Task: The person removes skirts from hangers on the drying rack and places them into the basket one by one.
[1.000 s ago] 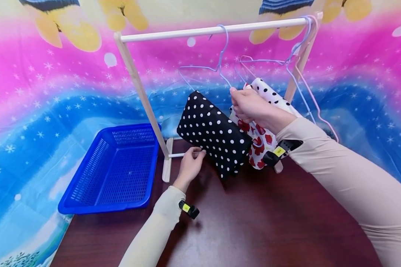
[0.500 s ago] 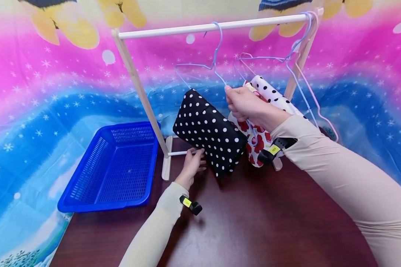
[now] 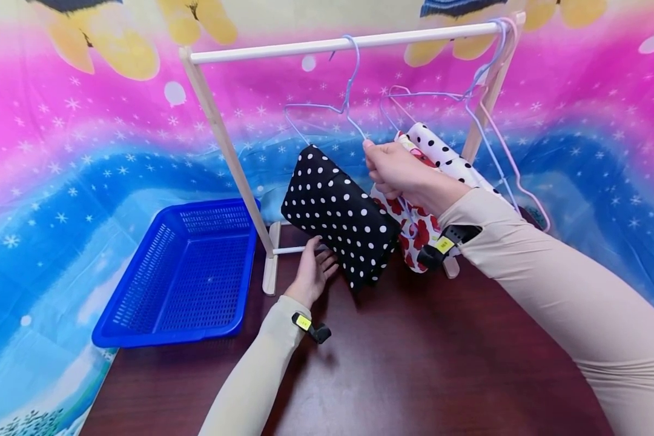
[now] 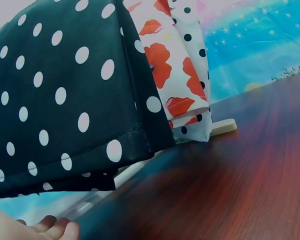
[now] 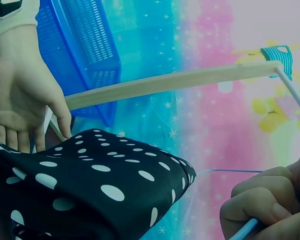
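A black cloth with white polka dots [image 3: 338, 206] hangs folded over a light-blue wire hanger [image 3: 351, 91], tilted down to the right. My right hand [image 3: 400, 169] grips the hanger's right arm; in the right wrist view its fingers are curled round the blue wire [image 5: 245, 230]. My left hand [image 3: 312, 272] is at the cloth's lower left edge, fingers extended and palm turned toward the cloth. In the right wrist view the thumb of the left hand [image 5: 27, 95] meets the cloth's edge, and its fingertips are partly hidden behind the cloth.
The hanger hooks on the top bar of a wooden rack [image 3: 283, 53]. To the right hang a red-flowered white cloth [image 3: 416, 236] and a white cloth with black dots [image 3: 441, 151], with a pink hanger [image 3: 515, 163]. A blue plastic basket [image 3: 240, 297] stands left on the dark table [image 3: 414, 363].
My left hand has let go of the cloth's lower edge and its fingers have spread. My right hand, the hanger and the black cloth have shifted slightly left.
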The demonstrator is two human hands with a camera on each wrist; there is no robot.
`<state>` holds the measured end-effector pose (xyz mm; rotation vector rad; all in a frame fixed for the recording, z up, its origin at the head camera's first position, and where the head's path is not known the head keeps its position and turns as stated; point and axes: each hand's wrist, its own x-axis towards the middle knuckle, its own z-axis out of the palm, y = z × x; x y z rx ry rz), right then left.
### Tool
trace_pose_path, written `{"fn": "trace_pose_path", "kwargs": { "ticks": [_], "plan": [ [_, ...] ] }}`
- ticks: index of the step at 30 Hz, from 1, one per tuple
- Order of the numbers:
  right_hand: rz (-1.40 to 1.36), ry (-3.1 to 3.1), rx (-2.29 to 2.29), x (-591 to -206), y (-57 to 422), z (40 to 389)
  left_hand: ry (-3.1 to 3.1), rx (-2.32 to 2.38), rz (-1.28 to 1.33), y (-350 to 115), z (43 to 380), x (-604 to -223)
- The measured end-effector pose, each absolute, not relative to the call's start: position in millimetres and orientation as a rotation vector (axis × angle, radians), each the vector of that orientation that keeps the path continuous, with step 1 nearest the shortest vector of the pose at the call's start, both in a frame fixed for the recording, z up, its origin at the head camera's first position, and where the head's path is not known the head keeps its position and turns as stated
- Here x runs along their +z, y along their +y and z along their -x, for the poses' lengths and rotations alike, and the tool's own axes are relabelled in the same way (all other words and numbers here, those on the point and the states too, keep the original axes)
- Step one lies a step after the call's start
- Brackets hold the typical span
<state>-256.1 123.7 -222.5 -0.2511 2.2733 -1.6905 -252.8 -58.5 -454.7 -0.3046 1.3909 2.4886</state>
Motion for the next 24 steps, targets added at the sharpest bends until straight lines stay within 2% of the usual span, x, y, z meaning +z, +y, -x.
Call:
{"fn": "trace_pose_path", "kwargs": {
  "ticks": [13, 24],
  "plan": [
    [0.259, 2.266, -1.691, -222.6, 121.7, 255.1, 1.000, 2.614, 0.231, -53.9, 261.6, -457.9],
    [0.257, 2.276, -1.678, -222.3, 122.1, 254.6, 0.920, 2.649, 0.237, -53.0, 259.9, -457.0]
  ]
}}
